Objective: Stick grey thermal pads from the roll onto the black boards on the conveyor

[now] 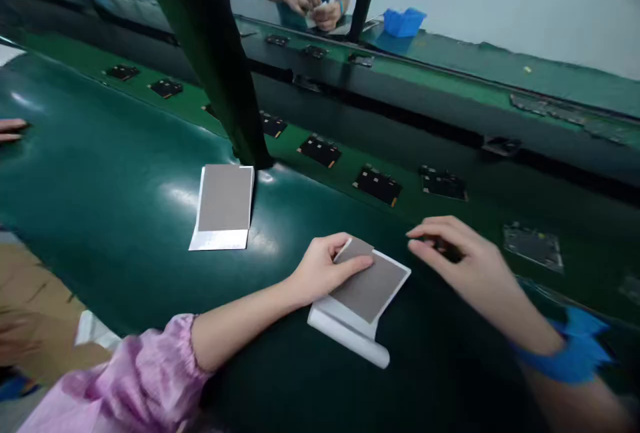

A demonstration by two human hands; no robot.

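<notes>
My left hand (pixel 327 268) rests on a grey pad on a white backing sheet (pixel 373 290), with the thumb lifting the pad's near corner and the fingers curled over its edge. The backing sheet curls up at its near end. My right hand (pixel 463 256) hovers just right of the pad, fingers loosely bent and close together around a small dark piece that I cannot make out. A second grey pad on white backing (pixel 225 203) lies flat further left on the dark green table (pixel 115 193).
Several black square parts (pixel 377 184) ride on the green conveyor belt (pixel 430 213) beyond the table. A dark post (pixel 215 53) stands behind the second pad. Across the belt a person in blue handles something (pixel 313 3) near a blue tray (pixel 403 21). Another person's fingertips (pixel 10 128) show at the left edge.
</notes>
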